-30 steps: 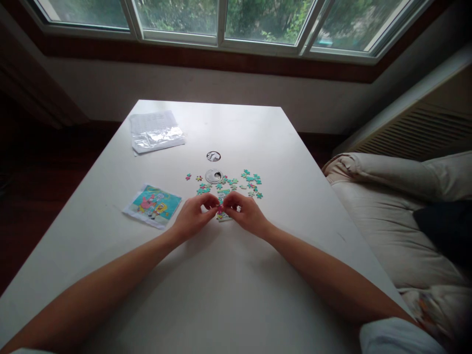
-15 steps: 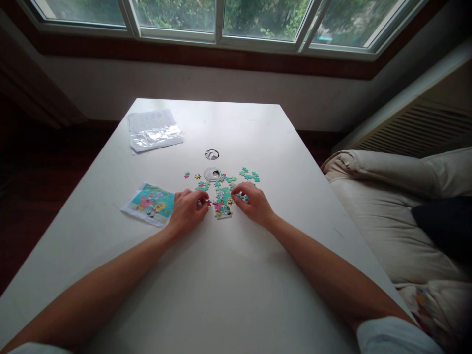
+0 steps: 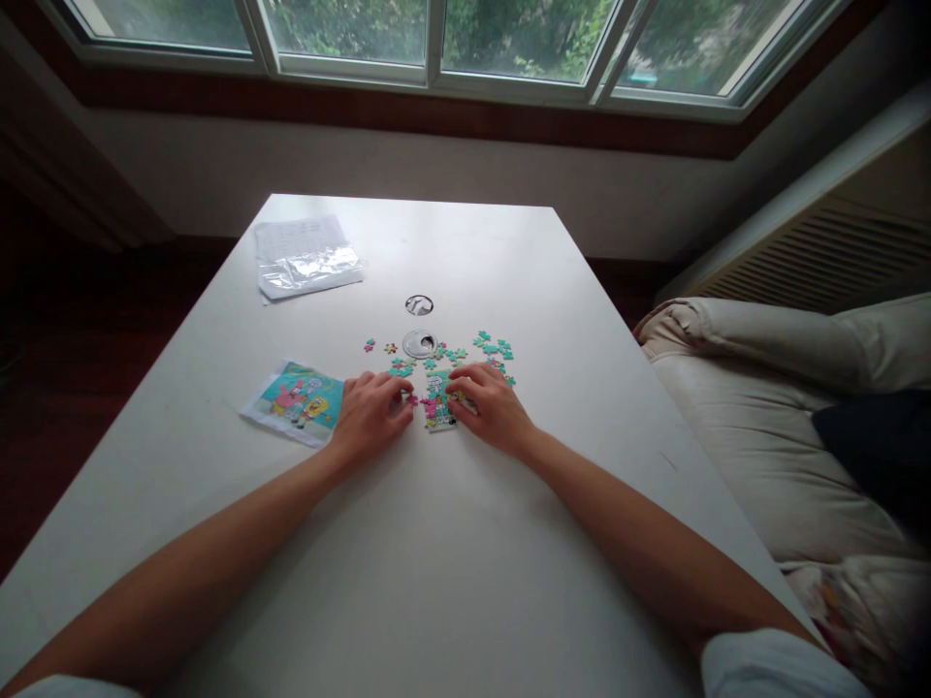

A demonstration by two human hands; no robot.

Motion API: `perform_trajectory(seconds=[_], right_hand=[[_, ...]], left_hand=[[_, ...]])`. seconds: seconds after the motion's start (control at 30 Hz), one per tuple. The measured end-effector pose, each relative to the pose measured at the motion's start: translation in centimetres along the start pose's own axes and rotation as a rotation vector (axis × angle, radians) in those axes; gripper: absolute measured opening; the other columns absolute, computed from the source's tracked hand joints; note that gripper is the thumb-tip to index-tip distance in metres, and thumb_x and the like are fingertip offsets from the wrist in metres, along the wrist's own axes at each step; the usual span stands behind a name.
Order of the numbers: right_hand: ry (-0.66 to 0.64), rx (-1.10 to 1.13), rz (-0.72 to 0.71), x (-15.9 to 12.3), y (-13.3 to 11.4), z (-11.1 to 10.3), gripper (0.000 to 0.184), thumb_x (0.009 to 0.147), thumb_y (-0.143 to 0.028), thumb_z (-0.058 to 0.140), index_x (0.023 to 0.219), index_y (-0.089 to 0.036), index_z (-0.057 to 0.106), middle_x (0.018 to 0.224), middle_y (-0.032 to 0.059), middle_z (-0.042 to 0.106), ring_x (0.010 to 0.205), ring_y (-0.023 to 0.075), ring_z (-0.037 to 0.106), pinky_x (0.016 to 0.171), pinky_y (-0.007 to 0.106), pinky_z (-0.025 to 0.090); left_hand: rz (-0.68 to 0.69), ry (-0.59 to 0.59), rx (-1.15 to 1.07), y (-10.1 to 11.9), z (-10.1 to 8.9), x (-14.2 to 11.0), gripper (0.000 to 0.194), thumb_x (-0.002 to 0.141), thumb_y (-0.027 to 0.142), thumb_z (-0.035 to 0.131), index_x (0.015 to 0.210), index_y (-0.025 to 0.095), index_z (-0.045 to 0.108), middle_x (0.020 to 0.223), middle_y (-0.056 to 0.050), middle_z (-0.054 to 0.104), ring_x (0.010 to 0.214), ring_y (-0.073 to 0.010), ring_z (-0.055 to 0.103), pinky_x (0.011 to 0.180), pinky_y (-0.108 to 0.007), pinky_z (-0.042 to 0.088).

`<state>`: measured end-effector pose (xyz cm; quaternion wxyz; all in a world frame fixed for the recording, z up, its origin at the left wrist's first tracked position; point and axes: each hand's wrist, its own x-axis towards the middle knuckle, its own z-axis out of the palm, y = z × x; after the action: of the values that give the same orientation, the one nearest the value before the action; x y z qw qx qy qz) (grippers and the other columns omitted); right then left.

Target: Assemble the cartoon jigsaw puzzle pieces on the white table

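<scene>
A small partly joined jigsaw puzzle (image 3: pixel 437 414) with cartoon figures lies flat on the white table, between my two hands. My right hand (image 3: pixel 495 407) reaches over its right side, thumb and fingers apart, the fingertips at the joined pieces and covering part of them. To the left, my left hand (image 3: pixel 374 412) rests with bent fingers and a gap between thumb and forefinger. A pink puzzle piece (image 3: pixel 412 399) shows at that gap; whether the fingers touch it I cannot tell. Loose teal puzzle pieces (image 3: pixel 484 341) lie scattered beyond the hands.
A printed picture sheet (image 3: pixel 295 402) in a clear wrapper lies beside my left hand, its right edge partly covered. Papers with a clear plastic bag (image 3: pixel 309 262) lie at the far left. Two round fittings (image 3: pixel 419 343) sit in the tabletop (image 3: pixel 451 562). A pale sofa (image 3: pixel 756 417) stands right.
My right hand has moved slightly left over the joined puzzle, and its pinched fingers have parted. My left hand has barely moved.
</scene>
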<state>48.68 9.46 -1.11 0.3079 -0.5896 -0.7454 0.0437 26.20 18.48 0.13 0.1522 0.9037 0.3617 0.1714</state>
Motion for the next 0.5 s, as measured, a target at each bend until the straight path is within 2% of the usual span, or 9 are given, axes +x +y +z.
perform_trajectory(seconds=[0.23,0.4,0.5], right_hand=[[-0.006,-0.054,0.016,-0.15,0.11,0.45,0.019,0.090,-0.027,0.068,0.109,-0.026,0.066,0.122,0.0075,0.064,0.120,0.0277,0.054,0.105,0.048,0.042],[-0.019,-0.078,0.031,-0.20,0.01,0.60,0.025,0.089,-0.028,0.069,0.114,-0.026,0.065,0.126,0.0085,0.062,0.124,0.0290,0.052,0.106,0.049,0.042],[-0.024,-0.074,0.038,-0.18,-0.05,0.58,0.028,0.089,-0.028,0.069,0.116,-0.026,0.064,0.127,0.0089,0.061,0.124,0.0292,0.051,0.107,0.049,0.041]], left_hand=[[0.011,0.000,0.056,0.06,0.22,0.00,0.015,0.093,0.034,0.059,0.104,0.030,0.068,0.098,-0.002,0.067,0.099,-0.0243,0.056,0.088,-0.040,0.035],[-0.027,0.009,0.056,0.17,0.29,0.19,0.021,0.089,0.032,0.063,0.110,0.030,0.066,0.103,-0.003,0.066,0.102,-0.0252,0.056,0.087,-0.039,0.037],[-0.038,0.001,0.073,0.22,0.21,0.24,0.020,0.087,0.033,0.064,0.107,0.030,0.066,0.103,-0.004,0.066,0.102,-0.0260,0.056,0.086,-0.040,0.037]])
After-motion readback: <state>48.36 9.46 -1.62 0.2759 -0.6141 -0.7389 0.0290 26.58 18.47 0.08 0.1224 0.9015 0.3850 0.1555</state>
